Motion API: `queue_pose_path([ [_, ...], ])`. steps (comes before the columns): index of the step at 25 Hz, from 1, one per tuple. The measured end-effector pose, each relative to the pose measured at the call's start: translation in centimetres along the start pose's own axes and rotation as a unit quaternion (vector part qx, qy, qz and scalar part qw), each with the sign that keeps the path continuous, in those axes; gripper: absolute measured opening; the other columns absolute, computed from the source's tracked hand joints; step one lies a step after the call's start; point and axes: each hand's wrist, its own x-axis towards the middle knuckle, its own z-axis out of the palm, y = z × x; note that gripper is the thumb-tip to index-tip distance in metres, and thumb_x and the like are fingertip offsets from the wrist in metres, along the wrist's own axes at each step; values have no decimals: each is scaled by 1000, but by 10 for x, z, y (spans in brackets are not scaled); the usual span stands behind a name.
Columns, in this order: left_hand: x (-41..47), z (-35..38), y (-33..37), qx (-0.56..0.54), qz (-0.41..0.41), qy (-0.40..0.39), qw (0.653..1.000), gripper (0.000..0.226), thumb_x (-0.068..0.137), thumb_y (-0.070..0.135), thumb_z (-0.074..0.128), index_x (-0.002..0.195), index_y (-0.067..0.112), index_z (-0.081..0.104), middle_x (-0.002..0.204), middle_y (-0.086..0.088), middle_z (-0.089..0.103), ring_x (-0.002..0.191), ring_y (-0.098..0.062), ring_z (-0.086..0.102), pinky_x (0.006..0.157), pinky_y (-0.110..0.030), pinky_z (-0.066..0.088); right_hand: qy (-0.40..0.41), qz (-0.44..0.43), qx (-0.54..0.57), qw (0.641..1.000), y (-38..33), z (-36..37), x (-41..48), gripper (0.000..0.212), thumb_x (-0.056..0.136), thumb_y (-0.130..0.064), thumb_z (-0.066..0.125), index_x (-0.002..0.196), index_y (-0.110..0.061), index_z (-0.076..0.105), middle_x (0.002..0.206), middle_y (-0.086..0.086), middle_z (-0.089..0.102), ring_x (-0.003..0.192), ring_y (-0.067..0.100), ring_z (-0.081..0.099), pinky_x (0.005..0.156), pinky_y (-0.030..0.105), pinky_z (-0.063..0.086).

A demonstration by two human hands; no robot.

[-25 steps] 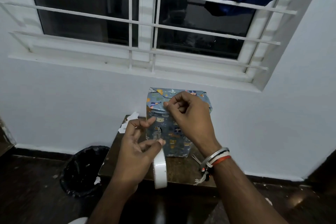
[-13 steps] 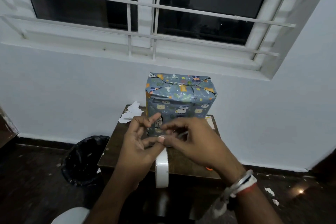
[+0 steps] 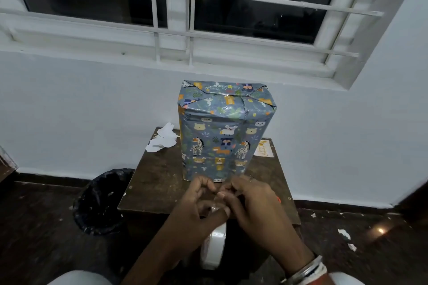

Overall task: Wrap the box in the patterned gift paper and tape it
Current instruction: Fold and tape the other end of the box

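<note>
The box [image 3: 222, 132] stands upright on a small dark wooden table [image 3: 159, 183], fully covered in blue-grey animal-print gift paper, its top flaps folded and shiny with tape. In front of it, near the table's front edge, my left hand [image 3: 194, 213] holds a white roll of clear tape [image 3: 214, 250] that hangs below my thumb. My right hand [image 3: 252, 210] pinches the loose end of the tape just above the roll. Neither hand touches the box.
Torn white paper scraps [image 3: 162, 139] lie at the table's back left and a small card [image 3: 262, 148] at its back right. A black-lined bin [image 3: 102, 201] stands on the floor to the left. The white wall and a barred window are behind.
My right hand has left the top of the box and come down to the tape roll beside my left hand. The camera has tilted downward.
</note>
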Motion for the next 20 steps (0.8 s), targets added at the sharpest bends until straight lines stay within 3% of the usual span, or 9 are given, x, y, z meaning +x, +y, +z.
queue_pose_path([
  [8, 6, 23, 6, -86, -48, 53, 994, 50, 86, -13, 69, 122, 13, 45, 106, -12, 77, 99, -27, 75, 82, -31, 60, 40, 20, 36, 998, 19, -5, -8, 10, 100, -17, 64, 92, -23, 65, 85, -12, 64, 84, 5, 61, 74, 25, 48],
  [13, 6, 24, 9, -103, -55, 57, 992, 48, 91, -13, 63, 125, 18, 48, 111, -6, 78, 100, -27, 75, 79, -29, 60, 65, 24, 25, 997, 20, 1, -8, 9, 99, -19, 67, 91, -23, 67, 83, -13, 63, 82, 3, 60, 73, 19, 45],
  [17, 7, 23, 4, -114, -88, 75, 987, 47, 89, -13, 65, 124, 16, 51, 101, -12, 79, 89, -24, 76, 76, -30, 61, 88, 28, -21, 996, 25, 13, -9, 6, 94, -20, 73, 96, -26, 72, 86, -14, 68, 80, 1, 60, 72, 20, 48],
  [20, 7, 18, 3, -104, -102, 64, 987, 50, 88, -12, 66, 126, 18, 52, 102, -14, 79, 85, -24, 75, 74, -32, 60, 88, 74, 38, 993, 19, 9, -8, 22, 89, -21, 79, 101, -29, 62, 75, -14, 70, 71, -2, 67, 63, 18, 53],
])
